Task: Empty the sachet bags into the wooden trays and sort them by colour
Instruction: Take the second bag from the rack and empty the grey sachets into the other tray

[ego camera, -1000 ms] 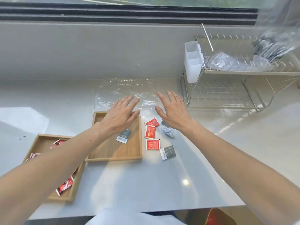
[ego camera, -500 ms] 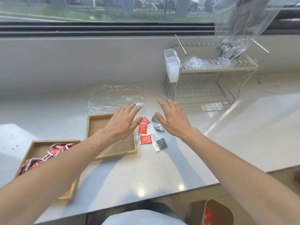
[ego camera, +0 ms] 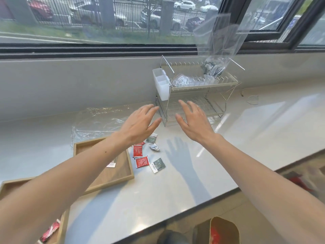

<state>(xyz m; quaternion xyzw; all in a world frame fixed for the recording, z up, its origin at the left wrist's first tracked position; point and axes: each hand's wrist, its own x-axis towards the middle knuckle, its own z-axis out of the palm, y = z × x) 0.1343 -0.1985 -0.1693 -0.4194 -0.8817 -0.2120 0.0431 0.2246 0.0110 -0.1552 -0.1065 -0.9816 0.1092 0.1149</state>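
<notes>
Head view: left hand [ego camera: 140, 124] at frame centre, palm down, fingers spread, holding nothing, raised above the counter [ego camera: 246, 138]. Right hand [ego camera: 193, 122] just right of it, likewise flat and spread, empty; its shadow falls on the counter below. Neither hand touches any item. Near tray [ego camera: 130, 173], centre left, lies partly under the left forearm; one pale sachet [ego camera: 111, 164] shows in it. Second tray [ego camera: 64, 224], lower left corner, largely hidden by the arm, holds a red sachet [ego camera: 51, 231] at the frame's lower edge. Loose on the counter just right of the near tray: two red sachets [ego camera: 137, 150] [ego camera: 141, 161], a grey sachet [ego camera: 158, 165], another grey one [ego camera: 152, 138] below the left hand, and a crumpled white one [ego camera: 154, 147]. An empty clear bag [ego camera: 98, 122] lies flat behind the near tray. Upper right: a wire rack [ego camera: 202, 85] carries a clear bag of grey sachets [ego camera: 213, 68] on its top shelf.
</notes>
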